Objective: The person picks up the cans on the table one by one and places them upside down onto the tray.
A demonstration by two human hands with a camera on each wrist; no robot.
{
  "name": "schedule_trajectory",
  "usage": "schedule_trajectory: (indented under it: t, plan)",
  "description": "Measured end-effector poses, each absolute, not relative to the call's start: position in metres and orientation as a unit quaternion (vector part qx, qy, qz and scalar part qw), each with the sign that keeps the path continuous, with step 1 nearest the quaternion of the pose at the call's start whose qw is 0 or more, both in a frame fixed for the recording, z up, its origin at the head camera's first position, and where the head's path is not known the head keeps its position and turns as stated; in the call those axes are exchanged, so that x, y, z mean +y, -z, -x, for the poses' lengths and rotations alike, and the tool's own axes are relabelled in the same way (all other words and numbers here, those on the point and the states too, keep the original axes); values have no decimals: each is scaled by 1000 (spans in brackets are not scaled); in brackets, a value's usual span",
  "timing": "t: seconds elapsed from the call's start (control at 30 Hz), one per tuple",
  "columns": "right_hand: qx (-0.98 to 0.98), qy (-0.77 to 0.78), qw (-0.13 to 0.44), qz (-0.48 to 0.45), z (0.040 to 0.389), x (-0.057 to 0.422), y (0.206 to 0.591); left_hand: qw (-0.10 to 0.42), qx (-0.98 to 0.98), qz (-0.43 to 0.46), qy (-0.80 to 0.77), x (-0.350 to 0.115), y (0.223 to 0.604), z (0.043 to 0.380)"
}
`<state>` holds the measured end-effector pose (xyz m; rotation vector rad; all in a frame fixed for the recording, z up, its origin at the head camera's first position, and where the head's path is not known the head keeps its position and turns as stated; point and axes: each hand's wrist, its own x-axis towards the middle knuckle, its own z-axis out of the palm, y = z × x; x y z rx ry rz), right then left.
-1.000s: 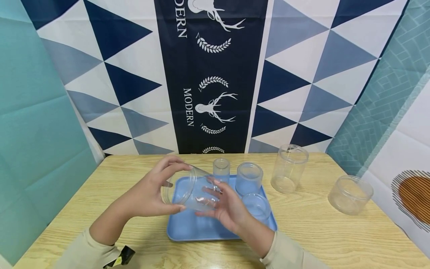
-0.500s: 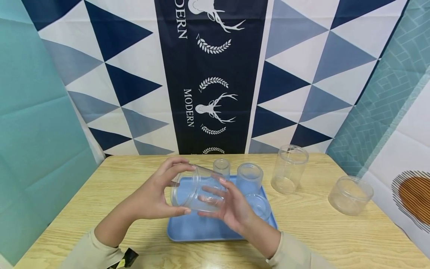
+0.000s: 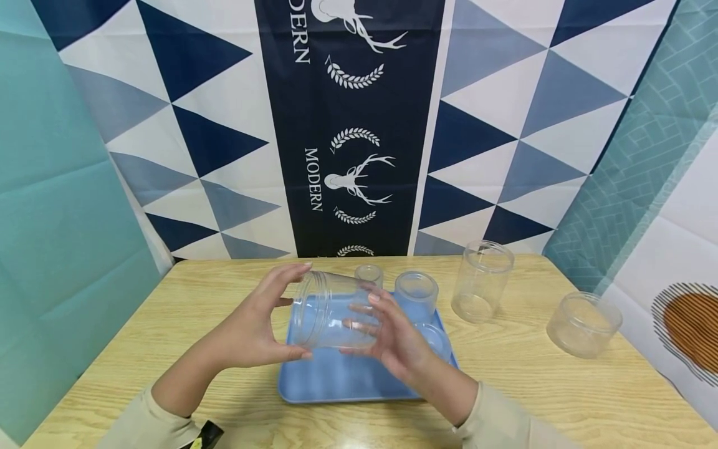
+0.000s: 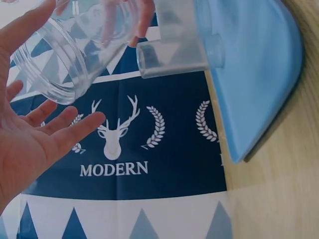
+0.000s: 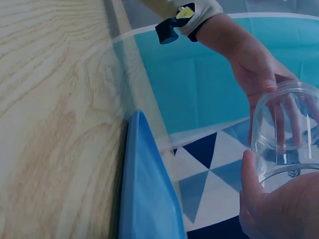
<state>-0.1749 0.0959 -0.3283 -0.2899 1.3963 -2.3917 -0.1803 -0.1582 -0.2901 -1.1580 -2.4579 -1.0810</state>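
Tilted onto its side above the blue tray (image 3: 348, 383) is a clear plastic jar (image 3: 339, 299), its ringed end toward the left. My right hand (image 3: 399, 340) holds the jar around its base, fingers behind it and visible through the wall. Around the ringed end my left hand (image 3: 255, 330) is spread wide, thumb below and fingers above. In the left wrist view, fingers of that hand (image 4: 30, 144) stand out straight beside the ringed rim. The right wrist view shows the right thumb (image 5: 249, 172) along the jar's side.
On the tray stand a narrow clear jar (image 3: 368, 275), a wider one (image 3: 416, 296) and a low one (image 3: 436, 340). To the right, on the wooden table (image 3: 521, 393), are a tall clear jar (image 3: 482, 284) and a short wide one (image 3: 584, 327). Patterned cloth (image 3: 224, 125) hangs behind.
The jar and right hand have shifted right, and the jar lies more level. My left hand's fingers have spread away from the ringed end they gripped earlier.
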Motion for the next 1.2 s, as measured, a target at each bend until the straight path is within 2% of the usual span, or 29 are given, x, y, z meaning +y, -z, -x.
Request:
schedule_trajectory:
  t: [0.43,0.7,0.83,1.2]
  plan:
    - [563,809,123,116,182,101,311,80,-859,297,409,-166,318,180]
    - [655,742,84,116,188,104,297,77,-900,177,391,-166,337,182]
    - [693,705,74,130,192,106,288,38,-909,126,396,-167,343,181]
    - [810,556,14,183,206,95,269,-125,-876,52,462,-167,371,183]
